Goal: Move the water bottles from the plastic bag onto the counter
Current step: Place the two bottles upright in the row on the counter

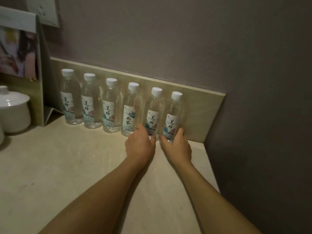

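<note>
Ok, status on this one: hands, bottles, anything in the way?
Left hand grips fifth bottle low; right hand grips sixth bottle. Six bottles upright in a row on counter along backsplash. No bag in view. Nothing blocking.

Two bare forearms reach forward from the bottom edge, angled toward each other so the hands end up side by side, nearly touching. The left hand (140, 142) shows its back to the camera, fingers curled forward and gripping the base of a bottle (152, 114). The right hand (176, 144) mirrors it, fingers and thumb wrapped round the base of the neighbouring end bottle (172, 115).
</note>
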